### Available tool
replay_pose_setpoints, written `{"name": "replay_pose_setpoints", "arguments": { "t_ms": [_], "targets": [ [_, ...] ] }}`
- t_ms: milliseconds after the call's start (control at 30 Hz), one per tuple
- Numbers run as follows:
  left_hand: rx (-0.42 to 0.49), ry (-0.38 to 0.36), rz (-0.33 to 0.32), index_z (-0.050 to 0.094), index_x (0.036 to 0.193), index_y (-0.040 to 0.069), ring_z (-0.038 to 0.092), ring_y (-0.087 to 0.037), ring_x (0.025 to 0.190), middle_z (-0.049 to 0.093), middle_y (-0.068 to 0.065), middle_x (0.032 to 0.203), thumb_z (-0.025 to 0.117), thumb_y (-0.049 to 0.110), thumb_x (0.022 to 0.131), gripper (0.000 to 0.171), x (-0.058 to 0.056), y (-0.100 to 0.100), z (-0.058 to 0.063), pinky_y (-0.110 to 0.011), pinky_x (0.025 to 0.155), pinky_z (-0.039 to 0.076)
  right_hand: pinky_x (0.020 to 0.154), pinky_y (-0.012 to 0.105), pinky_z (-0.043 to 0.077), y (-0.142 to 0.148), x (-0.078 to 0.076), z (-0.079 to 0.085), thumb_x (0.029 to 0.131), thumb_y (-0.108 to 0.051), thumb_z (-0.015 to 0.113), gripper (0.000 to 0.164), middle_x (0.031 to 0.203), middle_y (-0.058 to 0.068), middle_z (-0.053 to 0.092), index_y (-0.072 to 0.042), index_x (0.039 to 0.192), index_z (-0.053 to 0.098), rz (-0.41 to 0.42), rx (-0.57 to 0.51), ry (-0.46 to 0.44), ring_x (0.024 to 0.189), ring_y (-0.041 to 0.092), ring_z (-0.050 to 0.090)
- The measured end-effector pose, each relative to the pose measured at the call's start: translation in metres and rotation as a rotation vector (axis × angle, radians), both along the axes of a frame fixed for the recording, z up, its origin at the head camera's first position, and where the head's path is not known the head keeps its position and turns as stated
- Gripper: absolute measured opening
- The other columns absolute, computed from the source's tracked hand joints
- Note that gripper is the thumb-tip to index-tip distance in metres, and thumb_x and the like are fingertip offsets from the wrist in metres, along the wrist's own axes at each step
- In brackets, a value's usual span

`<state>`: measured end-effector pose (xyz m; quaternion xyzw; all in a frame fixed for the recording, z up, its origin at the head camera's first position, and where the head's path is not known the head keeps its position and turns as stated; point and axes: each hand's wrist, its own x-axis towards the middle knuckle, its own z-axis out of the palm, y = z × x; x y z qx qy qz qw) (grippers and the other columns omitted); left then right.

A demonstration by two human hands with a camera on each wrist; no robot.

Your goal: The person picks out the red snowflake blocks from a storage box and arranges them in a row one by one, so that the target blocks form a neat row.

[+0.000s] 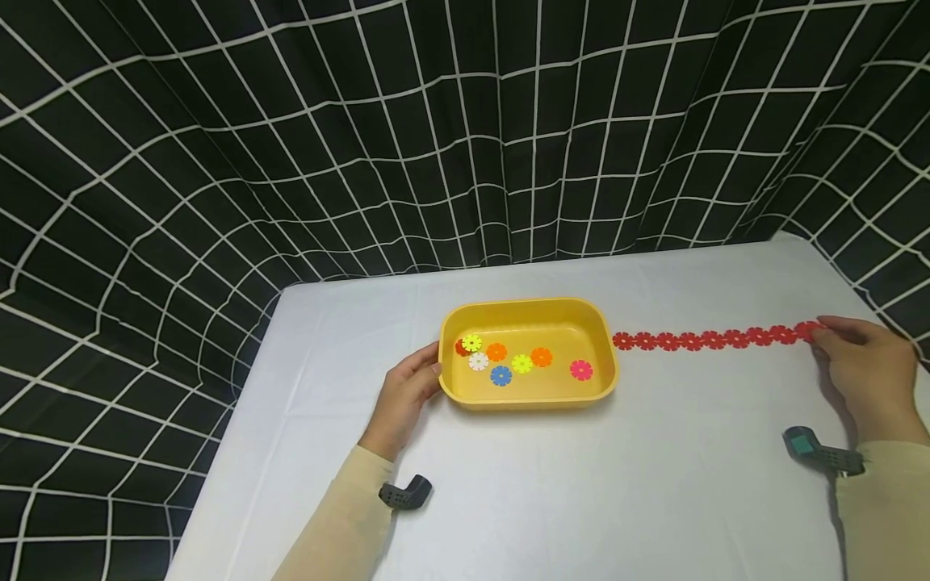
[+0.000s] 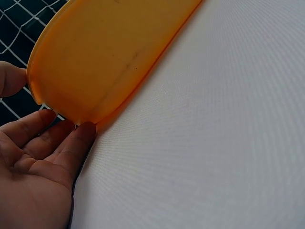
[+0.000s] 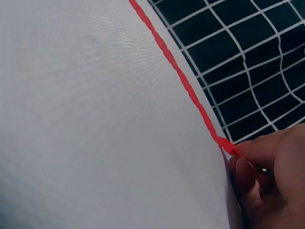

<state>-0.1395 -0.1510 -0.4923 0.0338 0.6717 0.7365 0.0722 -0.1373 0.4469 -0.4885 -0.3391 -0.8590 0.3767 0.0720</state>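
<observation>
A yellow plastic tray (image 1: 528, 404) with rounded corners sits mid-table in the head view. My left hand (image 1: 407, 395) holds its left end. In the left wrist view the thumb is at the tray's upper rim and the fingertips (image 2: 86, 130) are against the lower part of the wall (image 2: 109, 67). To the right of the tray runs a straight chain of red interlocking flower discs (image 1: 692, 341), its left end close to the tray wall. Between thumb and fingers, my right hand (image 1: 865, 367) pinches the last disc at the right end of the chain (image 3: 190, 90).
Inside the tray lie several loose flower discs, among them a blue disc (image 1: 500, 376), a white disc (image 1: 478, 361), an orange disc (image 1: 541, 357) and a pink disc (image 1: 581, 370). A white cloth (image 1: 617, 500) covers the table. Black grid-patterned curtains (image 1: 465, 129) hang behind it and along both sides.
</observation>
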Motion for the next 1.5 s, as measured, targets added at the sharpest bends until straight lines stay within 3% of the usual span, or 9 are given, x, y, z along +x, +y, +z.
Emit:
{"name": "replay_pose_setpoints", "arguments": {
  "t_ms": [200,367,467,600,733,867,967,1200,1500],
  "targets": [
    [0.006,0.001,-0.001,0.056,0.155,-0.002,0.059,-0.032,0.139,0.058,-0.017,0.156,0.061,0.013,0.109,0.049,0.001,0.0,0.001,-0.038,0.11,0.054,0.121,0.04,0.042,0.003,-0.001,-0.003,0.118,-0.036,0.044,0.058,0.167,0.023,0.043,-0.006,0.168,0.041,-0.03,-0.032,0.006,0.146,0.043,0.048],
    [0.009,0.0,0.001,0.055,0.155,-0.003,0.058,-0.032,0.14,0.057,-0.017,0.156,0.061,0.012,0.109,0.049,0.002,0.0,0.003,-0.038,0.11,0.054,0.119,0.037,0.044,0.001,0.0,0.002,0.117,-0.038,0.044,0.059,0.16,0.021,0.048,-0.008,0.168,0.041,-0.064,-0.061,0.013,0.128,0.031,0.057],
    [0.01,-0.003,-0.001,0.055,0.156,-0.003,0.059,-0.031,0.14,0.057,-0.017,0.156,0.06,0.012,0.109,0.049,0.002,0.001,0.004,-0.038,0.11,0.054,0.118,0.035,0.045,0.0,0.001,0.005,0.117,-0.038,0.045,0.058,0.136,0.006,0.057,-0.008,0.167,0.043,-0.085,-0.08,0.026,0.111,0.015,0.057],
    [0.012,-0.007,0.0,0.055,0.156,-0.003,0.058,-0.032,0.14,0.057,-0.018,0.156,0.06,0.012,0.109,0.049,0.002,0.001,0.004,-0.038,0.11,0.054,0.119,0.033,0.044,-0.001,0.002,0.009,0.117,-0.039,0.045,0.048,0.116,-0.018,0.048,-0.019,0.159,0.054,-0.113,-0.136,0.071,0.099,0.0,0.05],
    [0.015,-0.007,0.002,0.055,0.156,-0.003,0.059,-0.032,0.139,0.057,-0.017,0.156,0.061,0.012,0.109,0.049,0.001,0.0,0.003,-0.038,0.11,0.054,0.12,0.031,0.041,-0.005,0.004,0.012,0.116,-0.042,0.047,0.032,0.111,-0.025,0.045,-0.04,0.147,0.055,-0.137,-0.201,0.126,0.094,-0.006,0.049],
    [0.023,-0.006,0.001,0.055,0.155,-0.002,0.059,-0.032,0.139,0.058,-0.017,0.155,0.062,0.013,0.109,0.05,0.001,-0.001,0.001,-0.038,0.111,0.054,0.123,0.029,0.036,-0.011,0.006,0.013,0.114,-0.047,0.051,0.045,0.117,-0.025,0.052,-0.037,0.158,0.054,-0.137,-0.274,0.203,0.098,-0.007,0.052],
    [0.022,-0.007,0.0,0.055,0.155,-0.003,0.059,-0.033,0.139,0.058,-0.018,0.155,0.062,0.013,0.109,0.05,0.001,-0.001,0.001,-0.038,0.111,0.054,0.119,0.021,0.036,-0.015,0.008,0.014,0.112,-0.05,0.055,0.052,0.124,-0.022,0.057,-0.032,0.161,0.053,-0.097,-0.329,0.261,0.101,-0.006,0.056],
    [0.015,-0.015,0.005,0.056,0.156,-0.002,0.059,-0.032,0.139,0.059,-0.017,0.155,0.062,0.014,0.109,0.05,0.001,0.0,0.002,-0.036,0.11,0.054,0.08,0.007,0.053,-0.019,0.014,0.012,0.107,-0.049,0.064,0.05,0.121,-0.011,0.066,-0.023,0.15,0.062,0.072,-0.532,0.488,0.098,0.002,0.067],
    [0.007,-0.01,0.002,0.056,0.155,-0.002,0.06,-0.031,0.138,0.059,-0.016,0.155,0.062,0.015,0.109,0.05,0.0,-0.001,0.0,-0.035,0.11,0.054,0.085,0.009,0.054,-0.038,0.014,0.022,0.109,-0.053,0.06,0.06,0.142,0.004,0.062,-0.019,0.158,0.055,0.26,-0.631,0.54,0.109,0.007,0.069]
  ]
}}
